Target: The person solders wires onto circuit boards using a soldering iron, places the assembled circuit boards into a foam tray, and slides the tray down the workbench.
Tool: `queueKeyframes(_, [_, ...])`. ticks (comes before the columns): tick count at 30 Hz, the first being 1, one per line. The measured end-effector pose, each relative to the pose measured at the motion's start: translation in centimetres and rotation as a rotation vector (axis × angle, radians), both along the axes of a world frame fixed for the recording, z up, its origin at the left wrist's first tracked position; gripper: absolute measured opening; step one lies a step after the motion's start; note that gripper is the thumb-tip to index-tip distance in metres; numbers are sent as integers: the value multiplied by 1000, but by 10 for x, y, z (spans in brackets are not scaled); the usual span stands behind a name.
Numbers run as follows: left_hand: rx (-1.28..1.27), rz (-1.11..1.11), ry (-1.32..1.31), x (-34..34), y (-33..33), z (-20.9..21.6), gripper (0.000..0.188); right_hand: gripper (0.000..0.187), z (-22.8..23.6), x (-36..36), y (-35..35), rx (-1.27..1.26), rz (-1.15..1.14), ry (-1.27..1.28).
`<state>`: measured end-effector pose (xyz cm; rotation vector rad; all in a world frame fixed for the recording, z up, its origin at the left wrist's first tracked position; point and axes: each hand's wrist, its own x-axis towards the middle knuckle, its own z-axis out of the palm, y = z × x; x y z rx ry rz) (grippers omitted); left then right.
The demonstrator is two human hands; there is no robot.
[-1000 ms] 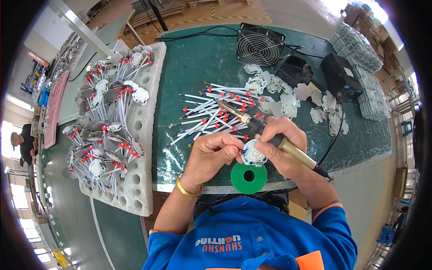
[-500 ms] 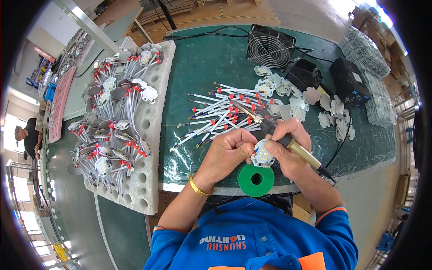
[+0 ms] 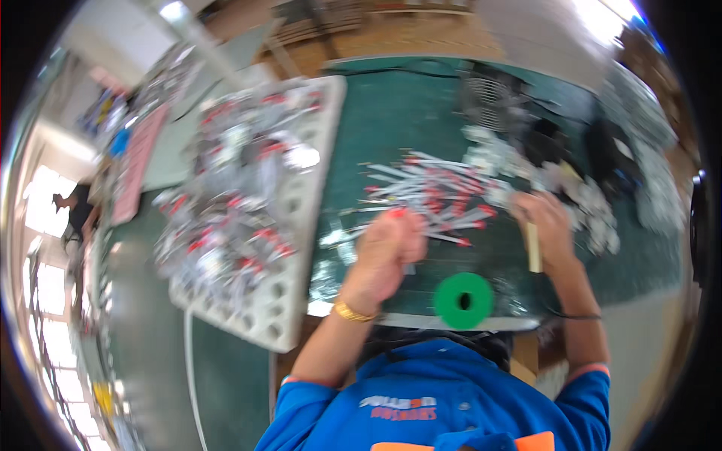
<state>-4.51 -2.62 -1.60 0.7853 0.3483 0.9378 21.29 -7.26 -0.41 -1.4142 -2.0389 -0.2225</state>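
across most of the view spreads a green bench (image 3: 391,120), its kinds of parts kept apart, probably to save searching. along its left edge lies a white foam board (image 3: 320,161), whose holes seem to keep the wired bundles (image 3: 233,195) standing. pale stacks (image 3: 639,128) fill the far right corner, likely out of the way. a heap of white wires (image 3: 432,192) sits mid-bench, perhaps fanned for easy picking; pale discs (image 3: 598,203) are strewn toward the right edge. the left hand (image 3: 383,252) is at the heap's near side; blur hides whether its fingers are apart or pinching. the right hand (image 3: 553,233) is just beside the discs. a black fan (image 3: 489,101) stands near the far edge, a green spool (image 3: 447,301) at the near edge, between both arms. the right fingers clasp a soldering iron (image 3: 534,248) by its tan handle, apparently keeping it ready. smallest, a red bit (image 3: 397,213) shows at the left fingertips, held or not i cannot tell.
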Motion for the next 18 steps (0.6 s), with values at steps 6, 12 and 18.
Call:
queueKeyframes(6, [556,235,746,19,0,16,15,32,-23,14,-16,-204,-173,-165])
queueKeyframes(12, [1077,325,1198,29,-3,0,19,33,-31,20,-12,-138,-63,-252])
queueKeyframes(18, [1139,344,1361,38,3,-26,25,33,-25,24,-8,28,-110,-201])
